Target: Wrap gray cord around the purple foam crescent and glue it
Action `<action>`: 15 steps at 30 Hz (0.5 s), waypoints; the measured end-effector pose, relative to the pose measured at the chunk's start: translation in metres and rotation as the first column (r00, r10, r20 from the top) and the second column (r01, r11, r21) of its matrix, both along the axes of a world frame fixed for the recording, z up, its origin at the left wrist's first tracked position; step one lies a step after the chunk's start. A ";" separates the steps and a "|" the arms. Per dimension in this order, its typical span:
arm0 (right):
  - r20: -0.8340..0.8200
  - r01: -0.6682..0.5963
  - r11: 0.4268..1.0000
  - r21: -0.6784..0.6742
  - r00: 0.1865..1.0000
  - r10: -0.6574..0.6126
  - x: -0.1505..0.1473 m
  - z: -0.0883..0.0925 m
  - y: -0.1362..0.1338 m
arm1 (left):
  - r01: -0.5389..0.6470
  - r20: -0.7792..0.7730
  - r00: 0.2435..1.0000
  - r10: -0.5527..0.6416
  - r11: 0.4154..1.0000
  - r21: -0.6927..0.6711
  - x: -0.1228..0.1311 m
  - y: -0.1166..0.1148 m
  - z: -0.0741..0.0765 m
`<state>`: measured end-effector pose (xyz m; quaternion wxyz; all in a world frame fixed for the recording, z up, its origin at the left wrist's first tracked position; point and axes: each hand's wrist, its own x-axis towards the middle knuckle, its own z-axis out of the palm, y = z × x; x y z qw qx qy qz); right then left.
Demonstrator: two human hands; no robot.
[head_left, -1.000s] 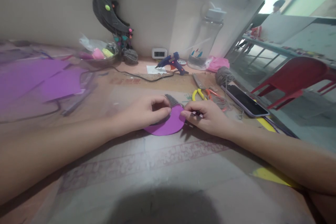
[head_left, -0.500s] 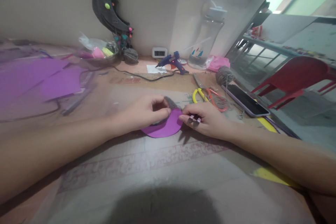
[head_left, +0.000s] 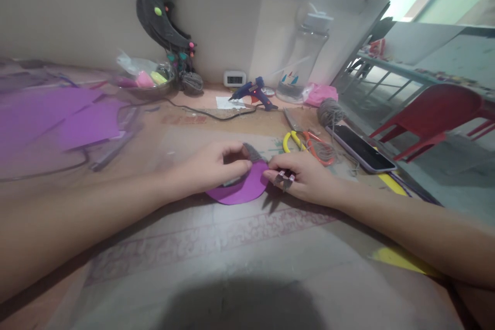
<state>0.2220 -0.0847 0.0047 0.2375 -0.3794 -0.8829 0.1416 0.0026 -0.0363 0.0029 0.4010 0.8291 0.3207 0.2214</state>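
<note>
A purple rounded sheet (head_left: 247, 185) lies low over the table, between both hands. My left hand (head_left: 212, 165) is closed on a grey, yarn-like curved piece (head_left: 253, 152) that rests along the sheet's upper edge, with its thumb pressing near the sheet's middle. Most of that piece is hidden under the fingers. At the sheet's right edge, the thumb and forefinger of my right hand (head_left: 297, 175) are pinched together. A small dark item with pinkish shiny ends (head_left: 285, 179) shows at its curled fingers; its kind is unclear.
Behind the hands are yellow-handled pliers (head_left: 292, 140), orange-handled scissors (head_left: 319, 149), a phone (head_left: 363, 148), grey yarn (head_left: 330, 112) and a blue glue gun (head_left: 255, 93) with its cord. Purple sheets (head_left: 88, 118) lie left. A clear bottle (head_left: 307, 56) and a clock (head_left: 234, 79) stand behind.
The left hand and the sheet have shifted very slightly; a little more of the grey piece shows beneath the left palm. Both hands keep the same grip.
</note>
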 end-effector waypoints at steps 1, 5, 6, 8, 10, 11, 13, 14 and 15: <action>0.002 0.001 1.000 0.001 1.000 -0.001 0.000 0.000 0.000 | -0.002 -0.004 1.000 0.002 1.000 0.010 0.000 0.000 0.000; 0.009 -0.003 1.000 0.009 1.000 0.003 0.001 0.000 0.001 | 0.015 0.019 1.000 -0.015 1.000 0.009 0.001 -0.001 0.000; 0.009 -0.005 1.000 0.008 1.000 0.005 0.001 0.000 0.002 | 0.021 0.027 0.999 -0.020 1.000 -0.003 0.001 -0.001 0.000; 0.007 -0.006 1.000 0.005 1.000 0.006 0.001 0.000 0.002 | 0.029 0.038 0.999 -0.028 0.999 -0.026 0.001 0.000 -0.002; 0.012 -0.004 1.000 0.002 1.000 0.004 0.001 0.000 0.001 | 0.039 0.038 0.999 -0.038 0.998 -0.042 0.001 0.001 -0.003; 0.017 -0.004 1.000 0.000 1.000 0.004 0.001 0.000 0.001 | 0.044 0.038 0.998 -0.042 0.998 -0.046 0.001 0.001 -0.003; 0.025 -0.004 1.000 0.002 1.000 0.004 0.001 -0.001 0.001 | 0.046 0.038 0.998 -0.044 0.998 -0.050 0.001 0.002 -0.003; 0.028 -0.003 1.000 0.004 1.000 0.003 0.001 -0.001 0.001 | 0.046 0.037 0.998 -0.044 0.997 -0.053 0.001 0.002 -0.003; 0.028 -0.003 1.000 0.006 1.000 0.002 0.001 -0.001 0.001 | 0.046 0.035 0.998 -0.044 0.997 -0.056 0.001 0.002 -0.003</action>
